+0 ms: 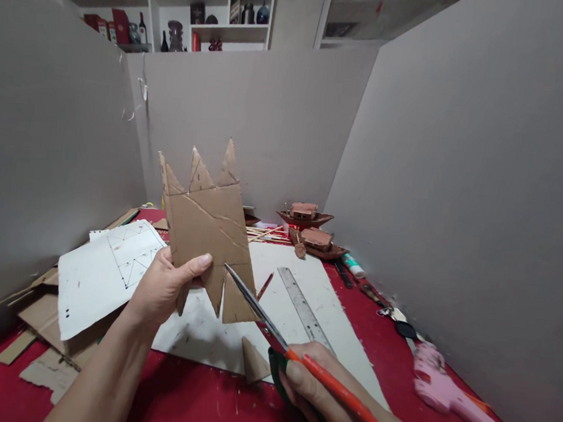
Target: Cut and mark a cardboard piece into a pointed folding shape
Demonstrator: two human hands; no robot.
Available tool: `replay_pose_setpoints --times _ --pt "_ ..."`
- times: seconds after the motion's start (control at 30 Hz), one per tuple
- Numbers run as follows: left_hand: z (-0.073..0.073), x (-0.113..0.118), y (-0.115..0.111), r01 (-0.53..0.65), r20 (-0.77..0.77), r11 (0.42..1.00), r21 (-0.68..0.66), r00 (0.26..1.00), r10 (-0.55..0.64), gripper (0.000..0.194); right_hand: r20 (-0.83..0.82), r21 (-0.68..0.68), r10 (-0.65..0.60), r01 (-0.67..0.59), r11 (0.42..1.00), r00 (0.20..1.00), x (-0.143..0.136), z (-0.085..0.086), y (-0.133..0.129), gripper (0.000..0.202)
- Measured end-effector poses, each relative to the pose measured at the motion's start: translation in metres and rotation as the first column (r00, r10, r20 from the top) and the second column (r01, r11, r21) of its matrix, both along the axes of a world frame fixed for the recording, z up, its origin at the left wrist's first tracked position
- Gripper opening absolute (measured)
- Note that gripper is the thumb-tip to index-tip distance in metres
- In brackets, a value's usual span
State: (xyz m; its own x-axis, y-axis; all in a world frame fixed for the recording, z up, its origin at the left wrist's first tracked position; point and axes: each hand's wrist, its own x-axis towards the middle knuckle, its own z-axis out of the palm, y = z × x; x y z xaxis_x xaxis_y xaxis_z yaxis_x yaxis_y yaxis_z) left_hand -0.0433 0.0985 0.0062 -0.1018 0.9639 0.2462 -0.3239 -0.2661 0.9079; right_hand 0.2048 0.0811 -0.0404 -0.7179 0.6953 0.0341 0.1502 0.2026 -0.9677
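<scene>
My left hand (168,280) pinches a piece of brown cardboard (210,223) by its lower left part, thumb on the near face. Pointed triangles stand along the cardboard's top edge, and its lower edge has a narrow cut slit. My right hand (314,382) is wrapped round scissors with orange and dark green handles (329,377). The scissor tips lie over the lower right of the cardboard, by the top of the slit. Below the blades, a loose cardboard triangle (254,362) rests at the front edge of the white sheet (343,338).
A steel ruler (304,307) and a pencil (265,286) lie on the sheet. Left is a drawn paper pattern (98,279) over cardboard scraps (48,321). Model boats (316,241) and thin sticks (269,234) stand behind. A pink glue gun (444,389) lies right. Grey panels (252,107) enclose the red table.
</scene>
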Motion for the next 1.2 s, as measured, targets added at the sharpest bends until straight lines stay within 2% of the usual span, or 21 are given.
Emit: replay_pose_setpoints --times 0.23,0.5,0.7,0.77,0.83,0.9,0.97,1.2 --pt "0.002 -0.003 -0.001 -0.023 -0.032 1.0 -0.01 0.999 0.023 0.024 -0.021 0.004 0.017 -0.017 1.0 1.0 0.0 0.0 0.003 0.063" --pt "0.003 0.003 0.0 -0.06 0.014 0.998 -0.028 0.998 0.06 0.024 0.008 0.01 0.095 -0.095 0.995 0.995 0.012 -0.015 0.018 0.062" --pt "0.011 -0.003 0.001 -0.195 0.132 0.981 0.002 0.972 0.193 0.028 0.02 0.045 0.094 -0.095 0.994 0.995 0.013 -0.014 0.02 0.061" --pt "0.012 -0.004 0.002 -0.207 0.152 0.978 -0.013 0.966 0.207 0.031 -0.039 0.083 0.025 -0.022 0.996 0.999 0.011 -0.015 0.02 0.057" --pt "0.01 0.0 0.002 -0.197 0.158 0.98 -0.038 0.967 0.2 0.033 -0.135 0.075 -0.108 0.119 0.99 0.985 0.01 -0.019 0.021 0.052" --pt "0.006 0.009 0.002 -0.176 0.166 0.983 -0.06 0.969 0.183 0.035 -0.224 -0.017 -0.254 0.257 0.966 0.941 0.008 -0.025 0.022 0.047" --pt "0.0 0.021 0.001 -0.145 0.169 0.986 -0.08 0.973 0.157 0.034 -0.293 -0.107 -0.355 0.338 0.935 0.888 0.007 -0.029 0.022 0.043" --pt "-0.017 0.059 -0.004 -0.063 0.154 0.981 -0.183 0.984 0.092 0.035 -0.377 -0.069 -0.487 0.5 0.863 0.788 -0.003 -0.02 0.014 0.037"
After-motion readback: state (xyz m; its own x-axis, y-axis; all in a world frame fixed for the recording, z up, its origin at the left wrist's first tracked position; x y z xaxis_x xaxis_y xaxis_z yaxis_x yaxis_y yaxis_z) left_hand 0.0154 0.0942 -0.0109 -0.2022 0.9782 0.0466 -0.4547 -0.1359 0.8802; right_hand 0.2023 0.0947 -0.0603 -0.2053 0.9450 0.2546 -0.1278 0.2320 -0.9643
